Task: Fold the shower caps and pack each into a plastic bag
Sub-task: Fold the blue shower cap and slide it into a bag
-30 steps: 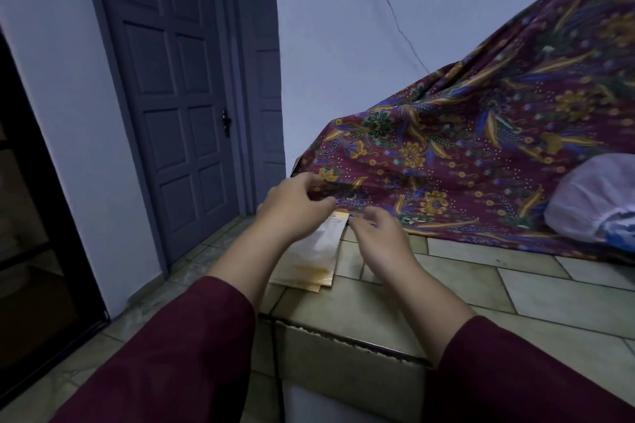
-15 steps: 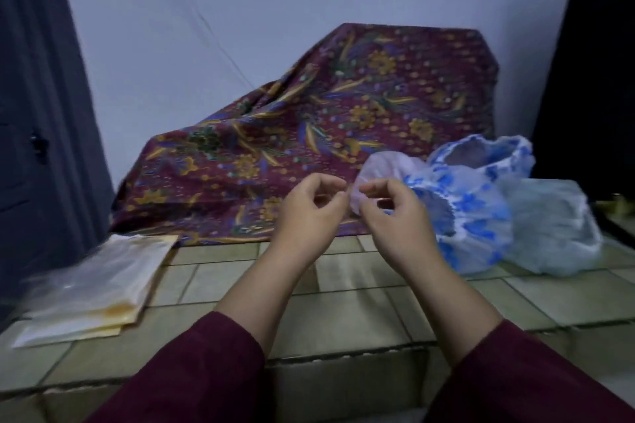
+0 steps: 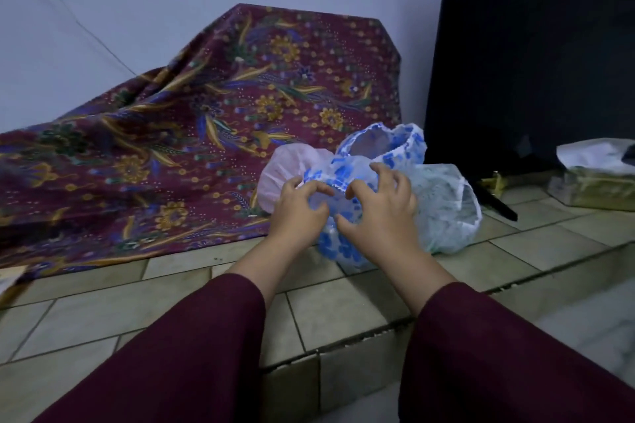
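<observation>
Blue-flowered cap (image 3: pixel 347 247); pink cap (image 3: pixel 278 172); maroon batik cloth (image 3: pixel 206 134)

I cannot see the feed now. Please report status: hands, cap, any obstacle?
Left hand and right hand both clawed onto blue-flowered cap. Cap unfolded. Pink cap and pale cap crowd it.

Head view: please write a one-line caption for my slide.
Both hands, left and right, grasp a blue-flowered shower cap on a tiled ledge, beside a pink cap.

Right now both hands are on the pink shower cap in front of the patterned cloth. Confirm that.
Not quite. The head view shows the left hand and right hand on the blue-flowered shower cap; the pink shower cap lies untouched behind it, before the patterned cloth.
</observation>
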